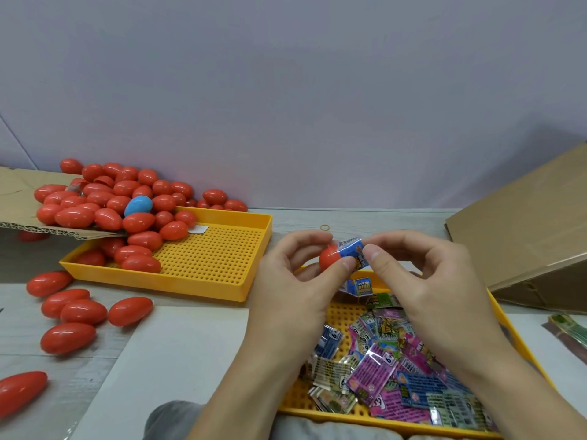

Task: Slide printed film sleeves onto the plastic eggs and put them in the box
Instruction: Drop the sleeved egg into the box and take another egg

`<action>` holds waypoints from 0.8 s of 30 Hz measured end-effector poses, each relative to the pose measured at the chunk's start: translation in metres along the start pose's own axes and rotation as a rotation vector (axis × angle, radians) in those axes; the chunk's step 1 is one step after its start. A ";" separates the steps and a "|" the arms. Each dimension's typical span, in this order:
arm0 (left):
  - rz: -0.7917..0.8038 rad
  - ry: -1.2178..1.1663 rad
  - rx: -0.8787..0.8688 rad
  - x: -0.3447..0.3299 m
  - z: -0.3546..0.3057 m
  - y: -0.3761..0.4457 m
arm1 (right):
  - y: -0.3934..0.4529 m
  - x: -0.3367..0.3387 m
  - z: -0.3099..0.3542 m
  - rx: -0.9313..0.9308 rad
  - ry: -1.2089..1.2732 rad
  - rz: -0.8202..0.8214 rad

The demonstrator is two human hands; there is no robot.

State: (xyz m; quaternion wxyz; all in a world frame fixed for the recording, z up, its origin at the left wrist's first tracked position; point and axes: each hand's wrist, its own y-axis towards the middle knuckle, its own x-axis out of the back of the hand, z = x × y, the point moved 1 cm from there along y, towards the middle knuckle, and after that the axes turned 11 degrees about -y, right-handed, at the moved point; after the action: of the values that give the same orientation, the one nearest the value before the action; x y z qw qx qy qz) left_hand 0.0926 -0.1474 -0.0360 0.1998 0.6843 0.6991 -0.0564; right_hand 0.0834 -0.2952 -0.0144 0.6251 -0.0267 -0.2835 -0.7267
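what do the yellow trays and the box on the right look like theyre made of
Yellow trays: probably rigid moulded plastic, with an even colour, a slight sheen and a regular grid of holes in the floor. Box on the right: brown cardboard with a matte surface and creased, folded flaps; its edge is too far off to show corrugation.

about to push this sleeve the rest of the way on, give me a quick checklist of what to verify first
1. Red egg held firm: ok, the left hand grips it with thumb and fingers.
2. Blue sleeve started on the egg: ok, its end is over the egg's right tip, pinched by the right hand.
3. Sleeve fully on: not ok, most of the egg is bare.
4. Sleeve square and uncreased: cannot tell, fingers cover part of it.
5. Box within reach: ok, it lies at right; its inside is not visible.
6. More supplies: ok, sleeves fill the near tray, eggs are piled at left.
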 end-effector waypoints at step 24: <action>0.129 0.073 -0.017 -0.006 -0.004 -0.003 | 0.002 -0.002 -0.004 -0.257 0.358 0.048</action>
State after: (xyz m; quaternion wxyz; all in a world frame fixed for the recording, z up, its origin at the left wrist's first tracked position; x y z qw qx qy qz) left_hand 0.0888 -0.1516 -0.0308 0.1831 0.7278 0.6608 -0.0122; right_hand 0.0869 -0.2948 -0.0178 0.6739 0.0164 -0.0723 -0.7351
